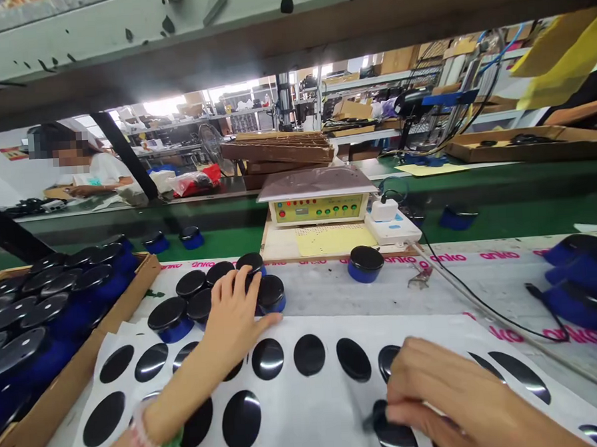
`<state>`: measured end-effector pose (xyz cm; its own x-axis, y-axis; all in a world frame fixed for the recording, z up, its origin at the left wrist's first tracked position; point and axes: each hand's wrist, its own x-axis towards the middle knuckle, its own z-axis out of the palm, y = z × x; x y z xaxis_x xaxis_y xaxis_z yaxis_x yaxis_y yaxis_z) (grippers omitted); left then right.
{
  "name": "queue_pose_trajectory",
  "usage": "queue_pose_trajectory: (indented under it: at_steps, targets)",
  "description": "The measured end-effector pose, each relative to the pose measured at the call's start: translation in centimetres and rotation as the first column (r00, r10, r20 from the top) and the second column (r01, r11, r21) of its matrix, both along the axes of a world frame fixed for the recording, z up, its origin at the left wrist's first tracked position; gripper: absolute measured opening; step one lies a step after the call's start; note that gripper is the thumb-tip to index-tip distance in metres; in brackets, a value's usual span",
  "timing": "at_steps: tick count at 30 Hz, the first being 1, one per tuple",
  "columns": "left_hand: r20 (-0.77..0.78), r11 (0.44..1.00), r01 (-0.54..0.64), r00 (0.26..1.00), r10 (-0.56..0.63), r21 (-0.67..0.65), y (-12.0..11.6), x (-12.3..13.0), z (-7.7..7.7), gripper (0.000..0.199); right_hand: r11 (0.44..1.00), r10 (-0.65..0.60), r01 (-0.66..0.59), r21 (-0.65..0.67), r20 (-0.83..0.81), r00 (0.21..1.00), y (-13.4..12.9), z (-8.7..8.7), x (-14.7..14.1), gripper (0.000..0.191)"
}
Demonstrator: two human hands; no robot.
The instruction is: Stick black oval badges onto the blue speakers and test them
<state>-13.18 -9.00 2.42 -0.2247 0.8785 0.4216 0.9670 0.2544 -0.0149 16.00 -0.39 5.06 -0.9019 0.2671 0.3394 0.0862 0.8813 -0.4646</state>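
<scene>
My left hand (235, 307), with a beaded bracelet (152, 434) at the wrist, reaches over a cluster of short round blue parts with glossy black tops. Its fingers are spread, with thumb and index finger on either side of the rightmost part (272, 293). Below lies a white backing sheet (298, 417) carrying rows of glossy black round stickers (309, 355). My right hand (427, 390) is slightly blurred, its fingers pinched at the upper edge of a black round sticker (395, 442). The exact fingertip contact is partly hidden.
At left a cardboard box (77, 388) holds several blue parts. A control unit (317, 199) and white power strip (393, 228) stand ahead, with cables to the right. One blue part (365, 263) sits alone. A shelf beam (269, 45) crosses overhead. Another person (95, 167) sits far left.
</scene>
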Motion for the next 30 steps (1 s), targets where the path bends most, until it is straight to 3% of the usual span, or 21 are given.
queue_pose_trajectory:
  at_steps: [3, 6, 7, 9, 11, 14, 16, 18, 25, 30]
  targets:
    - [0.051, 0.999, 0.034, 0.998, -0.032, -0.029, 2.0, -0.7, 0.5, 0.054, 0.974, -0.176, 0.169, -0.148, -0.035, 0.984, 1.4, 1.5, 1.0, 0.011]
    - [0.188, 0.992, 0.125, 0.974, -0.123, 0.003, 2.0, 1.5, 1.2, 0.05, 0.879, -0.343, 0.258, -0.4, -0.156, 0.926, 2.6, 2.6, 0.1, 0.013]
    - [0.319, 0.981, 0.192, 0.929, -0.186, 0.013, 1.8, 2.6, 1.3, 0.052, 0.828, -0.381, 0.242, -0.505, -0.19, 0.905, 2.8, 2.8, -0.7, 0.016]
    - [0.619, 0.941, 0.336, 0.732, -0.285, 0.036, 1.6, 4.7, 1.2, 0.055, 0.702, -0.416, 0.156, -0.694, -0.222, 0.882, 3.2, 2.5, -3.0, 0.022]
    - [0.81, 0.921, 0.389, 0.531, -0.248, 0.028, 1.5, 6.1, 0.5, 0.058, 0.552, -0.436, 0.087, -0.829, -0.198, 0.878, 3.1, 1.4, -5.2, 0.028]
    - [0.905, 0.93, 0.367, 0.403, -0.137, -0.023, 1.8, 6.5, -1.0, 0.068, 0.338, -0.487, 0.073, -0.938, -0.108, 0.867, 2.5, -0.9, -7.1, 0.036]
    - [0.924, 0.924, 0.383, 0.357, -0.138, -0.01, 1.9, 6.2, -1.6, 0.072, 0.25, -0.498, 0.072, -0.966, -0.064, 0.865, 2.1, -2.2, -7.3, 0.038]
    - [0.925, 0.913, 0.407, 0.343, -0.164, 0.011, 1.9, 5.8, -1.7, 0.067, 0.221, -0.493, 0.074, -0.972, -0.046, 0.869, 1.7, -3.1, -7.1, 0.037]
    - [0.918, 0.893, 0.449, 0.337, -0.21, 0.04, 1.6, 5.6, -1.5, 0.063, 0.21, -0.477, 0.135, -0.968, 0.019, 0.879, 1.5, -4.0, -7.3, 0.035]
    - [0.903, 0.883, 0.464, 0.35, -0.25, 0.065, 1.7, 5.6, -1.6, 0.062, 0.233, -0.47, 0.159, -0.959, 0.032, 0.882, 1.3, -4.1, -7.2, 0.035]
